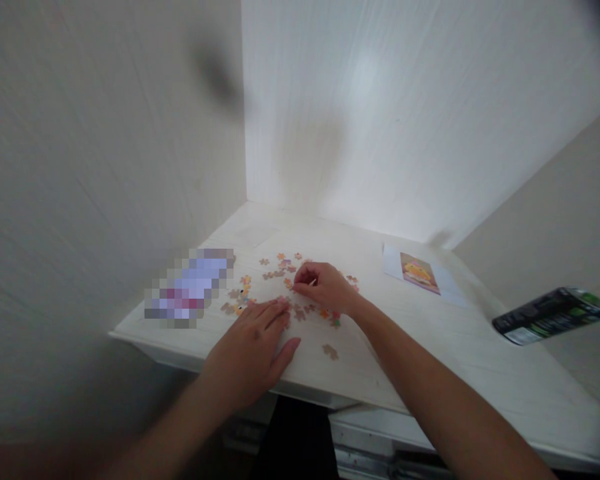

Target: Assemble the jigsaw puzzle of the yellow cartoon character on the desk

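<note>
Several small jigsaw pieces (pixel 280 270) lie scattered on a white table (pixel 430 333) in a room corner. My left hand (pixel 253 347) rests flat on the tabletop near the front edge, fingers stretched out and touching pieces at their tips. My right hand (pixel 323 285) is curled over the pile, fingers pinched together on what looks like a single piece. One loose piece (pixel 331 351) lies apart, between my two forearms.
A printed picture sheet (pixel 420 272) lies at the back right of the table. A dark box with green print (pixel 553 315) sits at the right edge. A blurred-out flat object (pixel 190 287) lies at the left. White walls close in behind and to the left.
</note>
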`<state>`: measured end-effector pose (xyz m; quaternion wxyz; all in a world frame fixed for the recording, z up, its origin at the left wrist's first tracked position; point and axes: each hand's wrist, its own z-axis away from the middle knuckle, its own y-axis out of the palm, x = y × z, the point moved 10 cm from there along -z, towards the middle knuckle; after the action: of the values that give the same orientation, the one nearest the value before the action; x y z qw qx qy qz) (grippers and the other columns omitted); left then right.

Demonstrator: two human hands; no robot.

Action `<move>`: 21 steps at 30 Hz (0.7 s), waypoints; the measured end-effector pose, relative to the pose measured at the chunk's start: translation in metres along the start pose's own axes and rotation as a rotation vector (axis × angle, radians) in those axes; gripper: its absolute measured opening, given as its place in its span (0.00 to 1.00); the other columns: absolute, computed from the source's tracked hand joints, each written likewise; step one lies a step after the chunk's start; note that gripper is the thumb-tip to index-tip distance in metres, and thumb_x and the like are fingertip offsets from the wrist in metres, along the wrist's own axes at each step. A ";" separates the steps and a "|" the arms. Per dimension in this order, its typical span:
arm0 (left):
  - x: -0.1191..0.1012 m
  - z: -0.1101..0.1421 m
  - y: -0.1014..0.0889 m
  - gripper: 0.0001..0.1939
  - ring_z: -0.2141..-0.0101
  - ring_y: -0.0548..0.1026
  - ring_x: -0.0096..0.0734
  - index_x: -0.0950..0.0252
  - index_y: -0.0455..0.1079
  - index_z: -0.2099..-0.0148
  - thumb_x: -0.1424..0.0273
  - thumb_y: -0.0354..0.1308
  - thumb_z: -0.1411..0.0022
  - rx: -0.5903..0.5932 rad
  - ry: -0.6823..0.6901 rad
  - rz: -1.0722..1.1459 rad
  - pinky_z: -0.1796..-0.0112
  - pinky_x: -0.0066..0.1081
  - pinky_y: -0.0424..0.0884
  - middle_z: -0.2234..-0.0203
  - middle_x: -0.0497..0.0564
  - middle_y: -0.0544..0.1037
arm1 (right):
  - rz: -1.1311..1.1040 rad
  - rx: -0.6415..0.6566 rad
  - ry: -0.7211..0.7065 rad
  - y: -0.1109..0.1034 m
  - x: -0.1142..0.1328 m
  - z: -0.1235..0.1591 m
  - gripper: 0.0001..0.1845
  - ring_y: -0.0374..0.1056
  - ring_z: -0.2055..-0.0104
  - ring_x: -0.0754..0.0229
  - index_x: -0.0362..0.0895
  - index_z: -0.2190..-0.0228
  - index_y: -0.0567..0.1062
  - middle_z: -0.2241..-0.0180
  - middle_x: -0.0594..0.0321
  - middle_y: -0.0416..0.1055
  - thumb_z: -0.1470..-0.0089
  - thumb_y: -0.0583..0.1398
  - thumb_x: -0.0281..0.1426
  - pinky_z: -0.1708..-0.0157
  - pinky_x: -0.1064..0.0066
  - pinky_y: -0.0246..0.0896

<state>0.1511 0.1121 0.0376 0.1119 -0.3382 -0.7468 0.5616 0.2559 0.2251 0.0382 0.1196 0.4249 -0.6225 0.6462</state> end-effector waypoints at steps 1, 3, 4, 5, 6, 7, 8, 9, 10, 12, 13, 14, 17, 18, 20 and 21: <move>0.000 0.000 0.001 0.23 0.42 0.65 0.43 0.67 0.66 0.44 0.59 0.46 0.33 0.007 -0.003 0.000 0.40 0.49 0.61 0.43 0.57 0.68 | -0.015 -0.016 -0.013 0.001 0.001 -0.001 0.07 0.65 0.72 0.66 0.41 0.68 0.76 0.71 0.62 0.74 0.50 0.61 0.31 0.71 0.74 0.58; 0.001 -0.001 0.002 0.23 0.42 0.64 0.42 0.66 0.66 0.43 0.59 0.45 0.33 0.018 -0.010 0.001 0.40 0.50 0.60 0.42 0.57 0.68 | -0.028 -0.028 -0.043 0.005 0.005 -0.002 0.09 0.67 0.70 0.65 0.42 0.66 0.78 0.69 0.61 0.76 0.49 0.60 0.30 0.69 0.73 0.59; 0.001 -0.001 0.003 0.23 0.42 0.64 0.42 0.66 0.66 0.43 0.59 0.45 0.33 0.023 -0.013 0.000 0.40 0.50 0.60 0.42 0.57 0.68 | -0.024 -0.028 -0.048 0.006 0.007 -0.002 0.09 0.67 0.70 0.65 0.42 0.66 0.78 0.69 0.61 0.76 0.49 0.60 0.30 0.69 0.74 0.59; 0.001 -0.002 0.004 0.23 0.42 0.64 0.42 0.66 0.66 0.43 0.58 0.45 0.33 0.028 -0.015 0.000 0.40 0.50 0.60 0.42 0.57 0.68 | -0.015 -0.024 -0.049 0.007 0.008 -0.002 0.09 0.66 0.71 0.66 0.41 0.67 0.79 0.70 0.61 0.76 0.49 0.60 0.29 0.69 0.74 0.59; 0.002 -0.002 0.004 0.23 0.42 0.64 0.42 0.66 0.66 0.43 0.58 0.45 0.33 0.031 -0.019 0.000 0.40 0.50 0.60 0.42 0.57 0.67 | -0.005 -0.021 -0.047 0.008 0.010 -0.002 0.08 0.66 0.72 0.66 0.41 0.68 0.79 0.72 0.62 0.76 0.50 0.60 0.29 0.70 0.74 0.58; 0.002 -0.002 0.005 0.23 0.42 0.64 0.42 0.66 0.66 0.43 0.58 0.45 0.33 0.034 -0.021 0.000 0.40 0.50 0.60 0.41 0.56 0.67 | 0.003 -0.020 -0.044 0.009 0.011 -0.003 0.08 0.66 0.73 0.66 0.41 0.68 0.79 0.73 0.62 0.76 0.50 0.60 0.29 0.71 0.74 0.58; 0.002 -0.002 0.005 0.23 0.42 0.64 0.42 0.66 0.66 0.43 0.58 0.45 0.33 0.035 -0.022 0.001 0.40 0.50 0.60 0.41 0.56 0.67 | 0.010 -0.021 -0.041 0.009 0.012 -0.003 0.08 0.66 0.73 0.66 0.40 0.68 0.79 0.73 0.62 0.76 0.51 0.60 0.28 0.72 0.74 0.58; 0.002 -0.002 0.005 0.23 0.42 0.64 0.42 0.66 0.66 0.44 0.58 0.45 0.33 0.035 -0.023 0.000 0.40 0.49 0.60 0.41 0.56 0.67 | 0.019 -0.020 -0.040 0.009 0.013 -0.003 0.08 0.66 0.73 0.66 0.40 0.68 0.79 0.73 0.62 0.76 0.51 0.60 0.28 0.72 0.74 0.58; 0.002 -0.001 0.005 0.23 0.42 0.64 0.42 0.66 0.66 0.44 0.58 0.45 0.33 0.032 -0.023 -0.001 0.40 0.49 0.60 0.41 0.56 0.67 | 0.027 -0.018 -0.040 0.010 0.014 -0.003 0.08 0.67 0.73 0.66 0.40 0.68 0.79 0.73 0.62 0.76 0.51 0.60 0.28 0.71 0.74 0.58; 0.001 -0.001 0.004 0.23 0.42 0.65 0.41 0.67 0.66 0.44 0.58 0.45 0.33 0.021 -0.018 -0.002 0.40 0.49 0.61 0.42 0.57 0.68 | 0.028 -0.016 -0.034 0.010 0.014 -0.003 0.08 0.67 0.72 0.65 0.40 0.68 0.79 0.72 0.61 0.77 0.51 0.61 0.28 0.70 0.74 0.59; 0.001 -0.001 0.003 0.23 0.42 0.65 0.41 0.67 0.67 0.44 0.59 0.45 0.33 0.016 -0.013 -0.003 0.40 0.49 0.61 0.42 0.57 0.68 | 0.022 -0.016 -0.028 0.010 0.013 -0.003 0.08 0.68 0.72 0.65 0.40 0.68 0.79 0.72 0.61 0.77 0.51 0.61 0.28 0.70 0.74 0.59; 0.001 -0.001 0.003 0.23 0.42 0.65 0.41 0.67 0.67 0.44 0.59 0.45 0.33 0.012 -0.012 -0.003 0.40 0.49 0.60 0.42 0.57 0.68 | 0.016 -0.018 -0.020 0.010 0.011 -0.003 0.08 0.68 0.72 0.65 0.40 0.68 0.79 0.72 0.60 0.77 0.51 0.61 0.29 0.70 0.74 0.59; 0.001 -0.001 0.002 0.23 0.42 0.65 0.42 0.67 0.67 0.44 0.59 0.46 0.33 0.004 -0.012 -0.001 0.41 0.50 0.61 0.42 0.57 0.68 | 0.003 -0.015 0.005 0.011 0.007 -0.004 0.08 0.67 0.72 0.66 0.41 0.68 0.80 0.72 0.61 0.77 0.50 0.61 0.30 0.71 0.74 0.59; 0.001 -0.001 0.001 0.22 0.43 0.65 0.42 0.67 0.67 0.45 0.59 0.46 0.34 0.002 -0.014 0.001 0.41 0.51 0.61 0.42 0.58 0.68 | 0.009 -0.005 0.008 0.011 0.007 -0.004 0.08 0.67 0.72 0.66 0.41 0.68 0.79 0.72 0.61 0.77 0.50 0.61 0.30 0.71 0.74 0.58; 0.001 -0.002 0.001 0.22 0.43 0.66 0.42 0.67 0.67 0.45 0.60 0.46 0.34 -0.004 -0.012 0.006 0.41 0.50 0.61 0.43 0.58 0.69 | 0.035 0.013 0.003 0.013 0.007 -0.004 0.08 0.67 0.73 0.66 0.41 0.69 0.79 0.73 0.61 0.76 0.50 0.61 0.30 0.72 0.74 0.58; 0.001 -0.002 0.000 0.22 0.44 0.67 0.42 0.67 0.68 0.46 0.60 0.47 0.34 -0.008 -0.011 0.009 0.41 0.50 0.61 0.44 0.58 0.70 | 0.048 0.019 -0.002 0.013 0.008 -0.004 0.08 0.67 0.73 0.66 0.41 0.69 0.79 0.73 0.61 0.76 0.50 0.61 0.30 0.71 0.74 0.58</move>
<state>0.1518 0.1138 0.0378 0.1039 -0.3387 -0.7481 0.5611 0.2405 0.2228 0.0351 0.0994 0.4117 -0.6264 0.6544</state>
